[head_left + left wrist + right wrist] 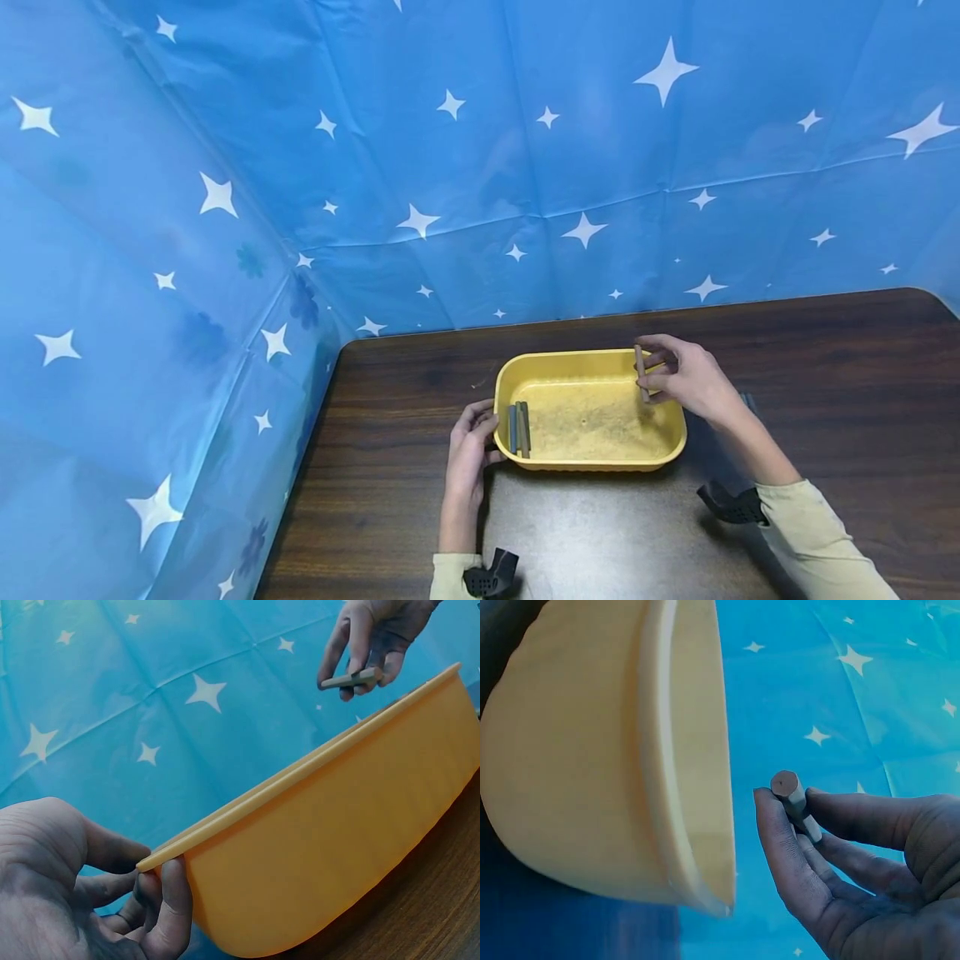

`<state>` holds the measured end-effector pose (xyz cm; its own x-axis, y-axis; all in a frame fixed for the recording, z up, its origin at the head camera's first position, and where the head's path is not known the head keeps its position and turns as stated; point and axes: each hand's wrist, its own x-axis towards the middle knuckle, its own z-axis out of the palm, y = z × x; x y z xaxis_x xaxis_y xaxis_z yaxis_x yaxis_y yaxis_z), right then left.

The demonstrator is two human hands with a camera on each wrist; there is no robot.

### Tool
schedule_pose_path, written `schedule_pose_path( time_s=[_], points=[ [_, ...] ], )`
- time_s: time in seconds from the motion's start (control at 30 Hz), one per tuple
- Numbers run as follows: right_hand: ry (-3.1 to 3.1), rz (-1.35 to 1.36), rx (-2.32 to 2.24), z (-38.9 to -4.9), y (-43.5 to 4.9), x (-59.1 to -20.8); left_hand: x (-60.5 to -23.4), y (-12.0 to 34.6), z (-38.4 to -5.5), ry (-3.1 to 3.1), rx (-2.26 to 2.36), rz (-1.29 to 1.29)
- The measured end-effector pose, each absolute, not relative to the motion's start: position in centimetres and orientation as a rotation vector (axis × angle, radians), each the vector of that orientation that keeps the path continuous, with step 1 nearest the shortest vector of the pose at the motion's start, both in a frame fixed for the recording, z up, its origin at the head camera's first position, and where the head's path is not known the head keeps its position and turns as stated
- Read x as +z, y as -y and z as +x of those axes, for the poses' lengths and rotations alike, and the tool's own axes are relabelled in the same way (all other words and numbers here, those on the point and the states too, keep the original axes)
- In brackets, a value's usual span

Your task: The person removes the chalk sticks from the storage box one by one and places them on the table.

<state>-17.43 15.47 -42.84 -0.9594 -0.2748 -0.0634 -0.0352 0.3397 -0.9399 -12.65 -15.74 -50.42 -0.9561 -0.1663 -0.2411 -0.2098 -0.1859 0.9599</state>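
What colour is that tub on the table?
The tub is yellow, showing best in the head view.

We see pale glare on the table (592, 525) and a soft shadow by the right sleeve (817, 533). Both wrist views look bluish to us, slightly soft.

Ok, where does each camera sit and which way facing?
Head: on the head, looking forward and down at the yellow tray, left grip, right grip and sleeves.
Left wrist: worn there, faces the tray's outer side; left grip near, right grip beyond.
Right wrist: worn there, faces the tray's end; right grip with stick.
Wrist views share tray, stick, right grip.
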Motion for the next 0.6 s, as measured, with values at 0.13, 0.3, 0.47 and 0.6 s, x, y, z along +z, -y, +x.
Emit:
schedule_pose_path(
  time_s=[0.13,0.3,0.47,0.6],
  points=[
    [-2.408,-0.258,-1.667,-17.3,-16.1,-42.6,-50.4,15.7,-12.7,-1.982,2.356,-0.464],
    [-2.414,-0.236,-1.665,-17.3,-17.1,-42.3,-50.4,15.6,-12.8,-1.988,2.348,-0.458],
    [-2.438,-0.220,-1.644,-17.0,-18.1,-42.0,-50.4,15.6,-12.8,-1.983,2.352,-0.455],
    [-2.484,-0.202,-1.599,-16.9,-18.7,-42.0,-50.4,15.7,-12.6,-1.976,2.363,-0.455]
  ],
)
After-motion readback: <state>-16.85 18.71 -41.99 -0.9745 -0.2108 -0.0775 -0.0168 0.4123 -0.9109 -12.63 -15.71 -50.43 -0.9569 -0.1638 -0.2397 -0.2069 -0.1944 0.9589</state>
